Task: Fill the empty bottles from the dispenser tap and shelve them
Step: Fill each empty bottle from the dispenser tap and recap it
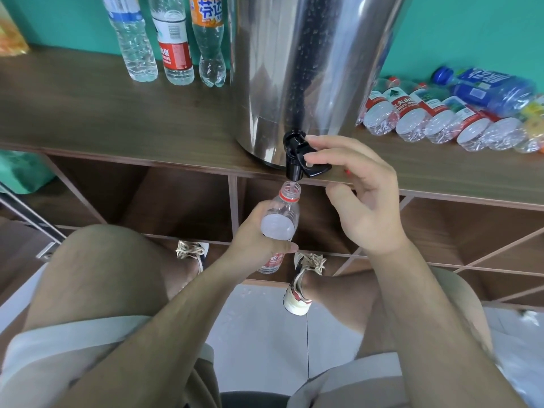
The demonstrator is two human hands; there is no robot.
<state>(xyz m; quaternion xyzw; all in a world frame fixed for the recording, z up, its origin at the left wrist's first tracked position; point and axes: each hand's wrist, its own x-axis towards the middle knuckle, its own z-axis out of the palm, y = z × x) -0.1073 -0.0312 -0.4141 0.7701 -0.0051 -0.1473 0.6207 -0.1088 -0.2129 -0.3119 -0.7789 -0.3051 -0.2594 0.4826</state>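
A steel dispenser (306,69) stands on the wooden shelf top (88,113), its black tap (297,160) overhanging the front edge. My left hand (256,242) grips a clear bottle with a red label (282,219), uncapped, its mouth right under the spout; a thin stream runs into it. My right hand (359,195) pinches the tap lever with fingertips and thumb. Three upright bottles (173,39) stand left of the dispenser. Several bottles (441,116) lie on their sides to its right.
Open wooden cubbies (176,198) sit below the shelf top. My knees and shoes are close to the shelf front, over a pale tiled floor (265,334). A teal wall (471,33) is behind. An orange-yellow item (11,36) shows at far left.
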